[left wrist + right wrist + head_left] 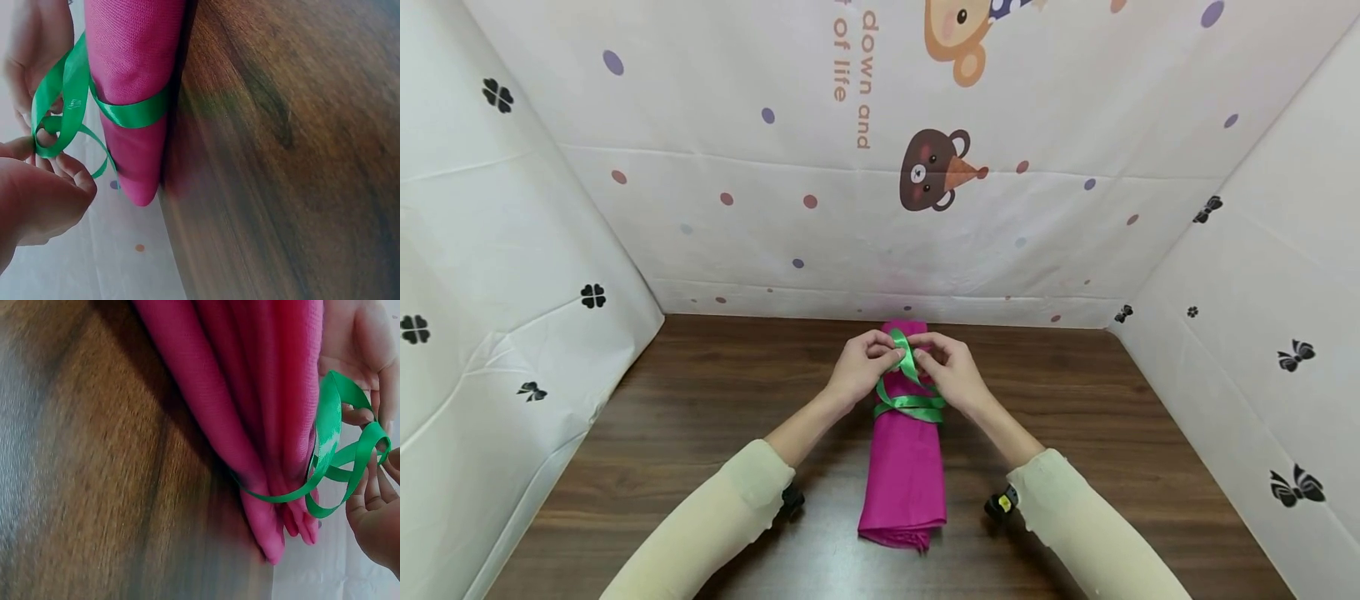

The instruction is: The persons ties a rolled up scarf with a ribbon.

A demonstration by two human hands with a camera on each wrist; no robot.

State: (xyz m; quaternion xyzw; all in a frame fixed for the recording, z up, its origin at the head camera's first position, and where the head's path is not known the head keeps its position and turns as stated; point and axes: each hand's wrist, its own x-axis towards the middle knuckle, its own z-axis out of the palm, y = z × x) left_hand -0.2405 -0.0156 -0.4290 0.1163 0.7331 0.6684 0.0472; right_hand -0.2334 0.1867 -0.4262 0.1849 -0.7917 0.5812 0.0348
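Observation:
A magenta cloth (904, 467), rolled into a long bundle, lies lengthwise on the table. Around its upper part runs a shiny green ribbon (917, 403), its loops rising above the bundle toward the fingers. My left hand (863, 368) pinches the ribbon between thumb and fingertips over the bundle's far end. Facing it, my right hand (951, 371) also pinches the ribbon, the fingertips of both hands close together. In the left wrist view, a ribbon loop (74, 94) stands out from the cloth (137, 56). The right wrist view shows folded layers at the cloth's narrow end (269, 531).
The brown wooden table (715, 400) is bounded by a white printed sheet (760, 233) at the back and white patterned sheets at both sides. The bundle's far end reaches close to the back sheet. Dark wrist devices (1002, 504) sit below both cuffs.

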